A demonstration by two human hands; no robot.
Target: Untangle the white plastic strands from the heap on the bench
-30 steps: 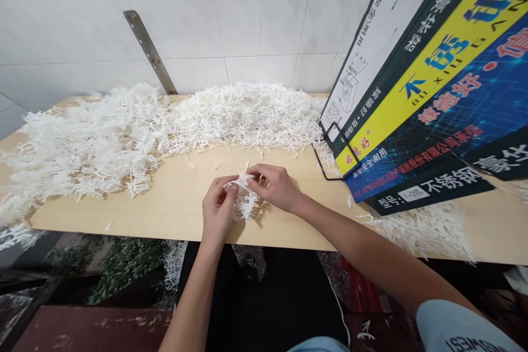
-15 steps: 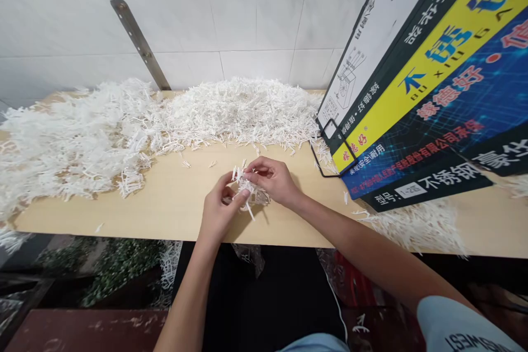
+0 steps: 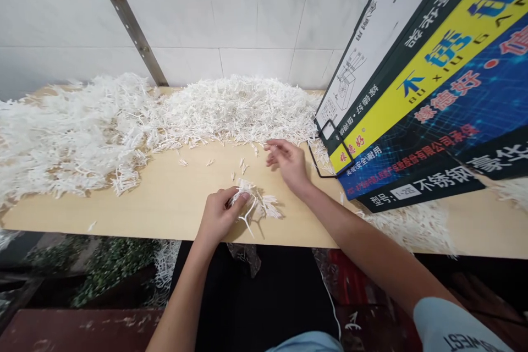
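My left hand (image 3: 223,212) pinches a cluster of thin white branched plastic pieces (image 3: 247,206) between thumb and fingers, low over the front of the board. A forked stem hangs from the cluster, and a fan of prongs spreads on its right. To the upper right of it, my right hand (image 3: 286,164) is apart from the cluster, fingers loosely bent and separated, with nothing visible in them. Small loose white pieces (image 3: 243,167) lie on the board between the hands. Behind them stretches a low heap of small white pieces (image 3: 243,110).
A larger tangled white heap (image 3: 78,132) covers the left of the wooden board (image 3: 177,203). On the right leans a big printed box (image 3: 412,99) by a black wire frame (image 3: 330,176). More white pieces (image 3: 412,225) lie beneath it. A metal bracket (image 3: 138,38) slants against the tiled wall.
My right hand has parted from the cluster and moved up and right, its fingers loosening. My left hand keeps hold. Several small pieces now lie on the board above it.
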